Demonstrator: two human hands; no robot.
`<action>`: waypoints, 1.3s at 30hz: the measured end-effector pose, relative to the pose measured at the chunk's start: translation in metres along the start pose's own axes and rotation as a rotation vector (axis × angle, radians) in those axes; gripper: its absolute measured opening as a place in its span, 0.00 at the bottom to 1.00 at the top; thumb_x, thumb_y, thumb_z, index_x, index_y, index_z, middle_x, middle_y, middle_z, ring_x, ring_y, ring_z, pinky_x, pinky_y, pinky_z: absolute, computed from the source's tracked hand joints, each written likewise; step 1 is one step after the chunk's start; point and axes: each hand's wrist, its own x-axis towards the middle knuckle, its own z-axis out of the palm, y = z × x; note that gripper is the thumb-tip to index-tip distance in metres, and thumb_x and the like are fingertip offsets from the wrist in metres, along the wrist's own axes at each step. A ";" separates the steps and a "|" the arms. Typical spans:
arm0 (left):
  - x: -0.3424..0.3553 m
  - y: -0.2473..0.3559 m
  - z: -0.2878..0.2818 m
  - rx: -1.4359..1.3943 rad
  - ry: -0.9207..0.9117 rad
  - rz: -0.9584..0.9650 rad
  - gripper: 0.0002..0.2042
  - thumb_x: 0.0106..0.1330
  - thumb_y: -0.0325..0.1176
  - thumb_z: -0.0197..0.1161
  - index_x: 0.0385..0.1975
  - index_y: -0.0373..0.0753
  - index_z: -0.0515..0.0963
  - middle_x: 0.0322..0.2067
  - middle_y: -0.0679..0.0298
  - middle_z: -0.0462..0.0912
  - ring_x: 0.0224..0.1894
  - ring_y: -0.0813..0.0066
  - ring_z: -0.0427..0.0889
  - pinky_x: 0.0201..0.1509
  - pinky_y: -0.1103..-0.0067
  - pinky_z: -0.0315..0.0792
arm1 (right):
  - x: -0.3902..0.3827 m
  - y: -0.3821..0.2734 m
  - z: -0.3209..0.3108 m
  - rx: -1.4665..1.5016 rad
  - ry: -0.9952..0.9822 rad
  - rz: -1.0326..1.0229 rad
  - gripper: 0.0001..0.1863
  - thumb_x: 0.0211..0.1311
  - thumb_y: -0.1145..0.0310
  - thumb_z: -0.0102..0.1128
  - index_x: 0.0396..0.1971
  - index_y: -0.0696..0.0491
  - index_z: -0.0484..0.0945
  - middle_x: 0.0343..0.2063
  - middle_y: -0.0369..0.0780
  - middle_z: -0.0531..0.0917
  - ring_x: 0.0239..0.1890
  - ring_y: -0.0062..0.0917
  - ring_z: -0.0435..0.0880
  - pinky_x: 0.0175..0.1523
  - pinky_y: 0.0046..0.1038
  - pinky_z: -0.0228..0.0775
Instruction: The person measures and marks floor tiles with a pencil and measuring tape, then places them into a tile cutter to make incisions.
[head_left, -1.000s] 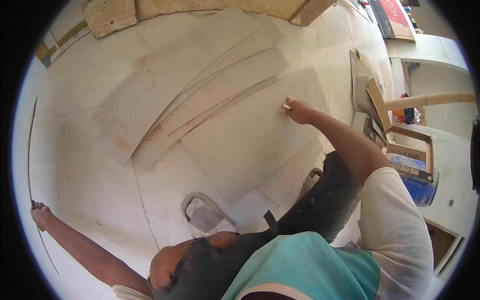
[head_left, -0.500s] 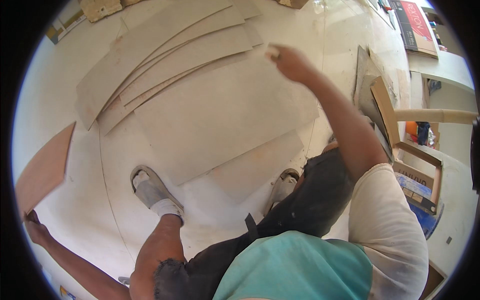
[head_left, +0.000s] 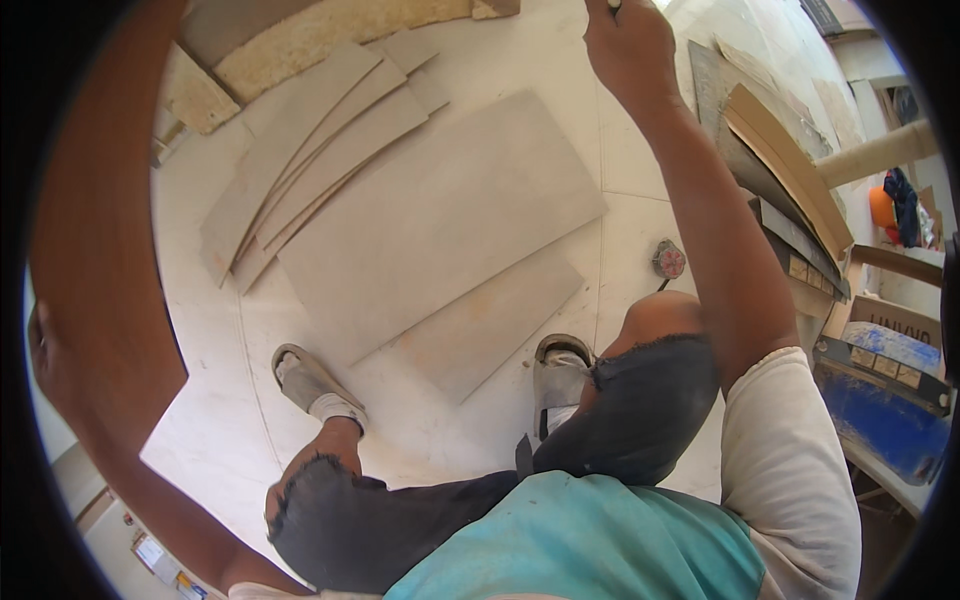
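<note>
At the far left, my left hand (head_left: 55, 365) grips the edge of a large reddish-brown flat panel (head_left: 105, 200) that stands raised off the floor. The panel runs up past the top of the view, and my fingers are partly lost at the dark rim. My right arm reaches forward, and my right hand (head_left: 635, 50) is closed at the top edge around a small pale object (head_left: 613, 4), too cut off to name. Between and beyond my feet lies a large grey sheet (head_left: 450, 220). A smaller sheet (head_left: 490, 325) lies along its near edge.
Several overlapping thin grey sheets (head_left: 330, 150) lie beyond my left foot. A small round red-and-grey thing (head_left: 669, 260) rests on the floor by my right knee. Boards and cardboard (head_left: 785, 170) lean at the right, near a blue container (head_left: 880, 420). Rough pale slabs (head_left: 340, 45) stand at the back.
The brown panel has come up and closer on the left, held by my left hand. My right hand has moved farther forward and right, to the top edge.
</note>
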 end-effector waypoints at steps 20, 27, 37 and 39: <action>-0.070 0.106 0.115 -0.099 -0.808 0.012 0.09 0.69 0.35 0.57 0.33 0.36 0.77 0.26 0.75 0.71 0.31 0.89 0.66 0.36 0.87 0.64 | -0.033 0.036 -0.012 0.566 -0.865 0.652 0.28 0.63 0.43 0.50 0.45 0.54 0.77 0.13 0.34 0.69 0.14 0.19 0.68 0.20 0.26 0.58; -0.161 0.052 0.226 -0.505 -0.846 0.107 0.06 0.64 0.32 0.60 0.32 0.36 0.75 0.26 0.69 0.75 0.30 0.85 0.70 0.35 0.84 0.66 | -0.077 0.084 -0.003 0.312 -1.018 0.774 0.22 0.66 0.48 0.51 0.31 0.56 0.73 0.10 0.32 0.64 0.10 0.16 0.62 0.16 0.23 0.52; -0.230 0.020 0.265 -0.545 -1.155 -0.232 0.09 0.64 0.36 0.61 0.30 0.37 0.74 0.21 0.73 0.73 0.25 0.87 0.68 0.31 0.84 0.64 | -0.137 0.096 0.010 0.247 -1.097 0.953 0.21 0.68 0.50 0.49 0.40 0.56 0.75 0.14 0.29 0.63 0.12 0.14 0.59 0.16 0.22 0.51; -0.244 0.002 0.268 -0.539 -1.139 -0.185 0.09 0.64 0.36 0.61 0.31 0.36 0.75 0.22 0.71 0.75 0.27 0.85 0.71 0.34 0.83 0.67 | -0.146 0.090 0.019 0.251 -1.110 0.943 0.21 0.68 0.51 0.49 0.41 0.56 0.75 0.14 0.30 0.63 0.12 0.14 0.59 0.16 0.22 0.51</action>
